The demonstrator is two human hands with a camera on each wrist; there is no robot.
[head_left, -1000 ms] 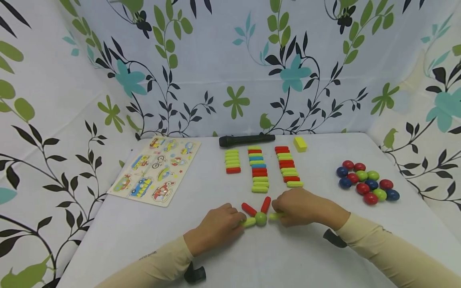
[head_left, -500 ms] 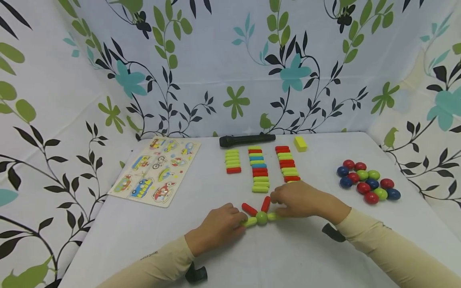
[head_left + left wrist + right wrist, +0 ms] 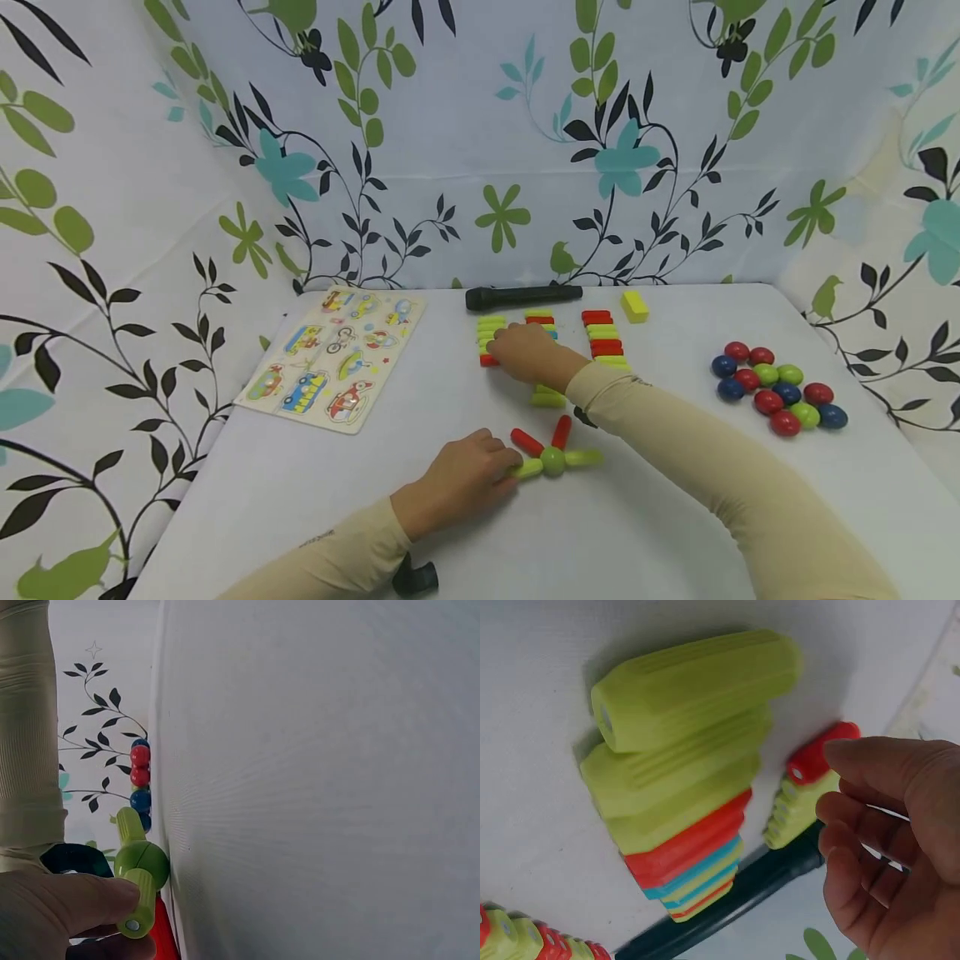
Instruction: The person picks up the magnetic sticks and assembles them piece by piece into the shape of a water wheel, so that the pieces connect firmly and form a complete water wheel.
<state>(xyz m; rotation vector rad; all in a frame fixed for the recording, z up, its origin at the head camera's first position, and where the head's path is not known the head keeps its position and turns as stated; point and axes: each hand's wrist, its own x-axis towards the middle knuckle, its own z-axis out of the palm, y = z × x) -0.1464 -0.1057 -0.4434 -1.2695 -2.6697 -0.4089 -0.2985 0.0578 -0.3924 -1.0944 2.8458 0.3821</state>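
My left hand [image 3: 472,467] pinches a lime-green magnetic rod [image 3: 138,900] between thumb and fingers. This rod touches a green ball [image 3: 552,461] on the table. Out from the ball spread two red rods [image 3: 527,442] and another lime-green rod [image 3: 585,458] on the right. My right hand [image 3: 534,354] reaches over the rod columns at the back. In the right wrist view its thumb and loosely bent fingers are apart, beside the red rod [image 3: 817,754] at the near end of the left column; whether the thumb touches it I cannot tell. The middle column [image 3: 682,757] is partly hidden in the head view.
A black microphone [image 3: 523,297] lies behind the columns, with a yellow block [image 3: 634,307] to its right. Red, blue and green balls [image 3: 785,423] cluster at the right. A picture puzzle board [image 3: 330,358] lies at the left. Another rod column [image 3: 603,337] stands right of the hand.
My right hand has let go of the right lime-green rod and moved back and left to the rod columns. The left hand keeps its pinch. The head view has shifted slightly.
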